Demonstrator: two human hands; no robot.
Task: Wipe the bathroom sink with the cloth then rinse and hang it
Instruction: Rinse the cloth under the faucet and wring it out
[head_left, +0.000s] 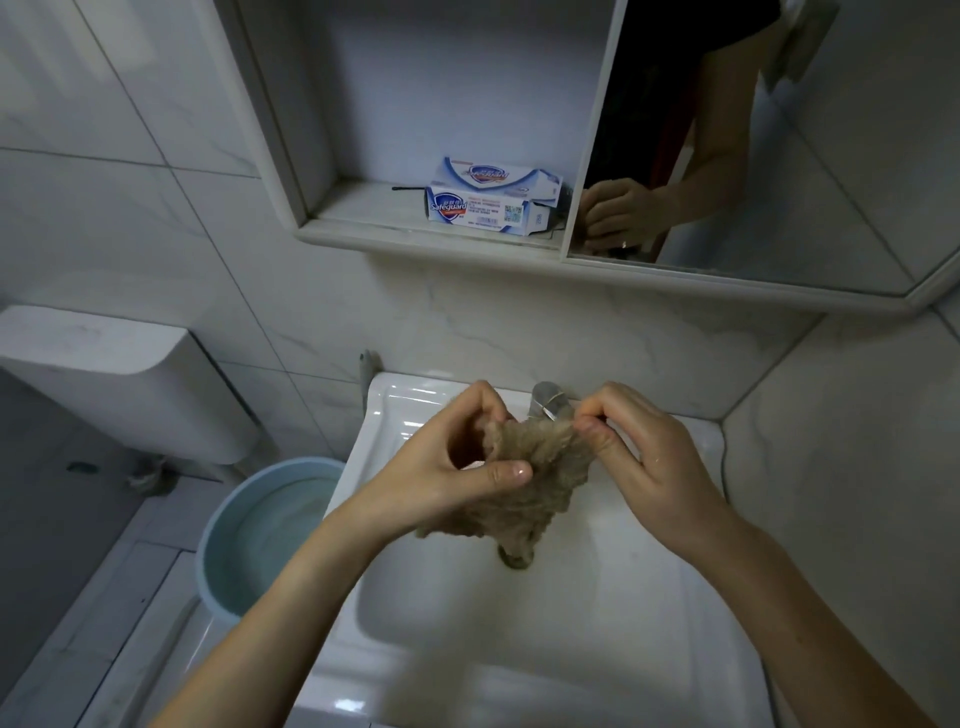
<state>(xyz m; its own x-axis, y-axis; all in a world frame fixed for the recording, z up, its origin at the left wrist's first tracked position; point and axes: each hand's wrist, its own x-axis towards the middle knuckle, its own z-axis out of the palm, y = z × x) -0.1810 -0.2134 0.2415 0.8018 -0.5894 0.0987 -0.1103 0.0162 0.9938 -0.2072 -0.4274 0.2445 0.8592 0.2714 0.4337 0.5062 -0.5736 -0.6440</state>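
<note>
Now, centre frame: my left hand (457, 467) curls round cloth (535, 483), thumb across it. Cloth bunched, hanging over sink (597, 623), below tap (545, 402). Right hand (649, 462) pinches upper edge. I judge: spread folds open, hold low over basin, rinse evenly.

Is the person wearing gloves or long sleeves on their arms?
No gloves, no sleeves in view. The left hand and right hand are bare, as are the left forearm and right forearm. Nails look short. No watch or bracelet shows.
</note>
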